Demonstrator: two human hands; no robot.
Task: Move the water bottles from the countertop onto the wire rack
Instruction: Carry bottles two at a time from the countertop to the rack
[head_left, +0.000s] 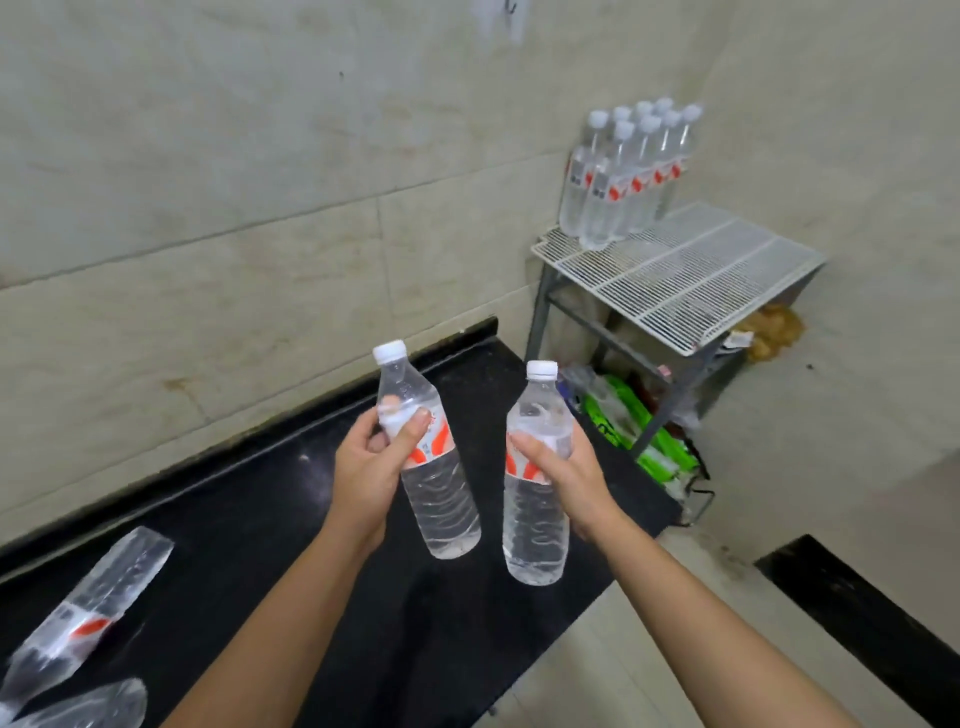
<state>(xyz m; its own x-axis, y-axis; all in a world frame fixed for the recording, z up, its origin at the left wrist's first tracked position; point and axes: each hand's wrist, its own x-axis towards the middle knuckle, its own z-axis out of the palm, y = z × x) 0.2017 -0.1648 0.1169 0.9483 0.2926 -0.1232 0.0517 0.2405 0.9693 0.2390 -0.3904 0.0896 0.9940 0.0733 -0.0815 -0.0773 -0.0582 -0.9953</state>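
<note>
Head view, left grip grasping tilted bottle; right grip grasping upright bottle

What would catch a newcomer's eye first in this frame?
At centre, the left hand grips a tilted bottle and the right hand an upright bottle, above the black countertop. Beyond, to the right, a cluster of bottles stands at the far corner of the wire rack.

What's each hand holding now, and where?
Left hand grips the tilted clear plastic bottle around its label; right hand grips the upright clear plastic bottle likewise.
</note>
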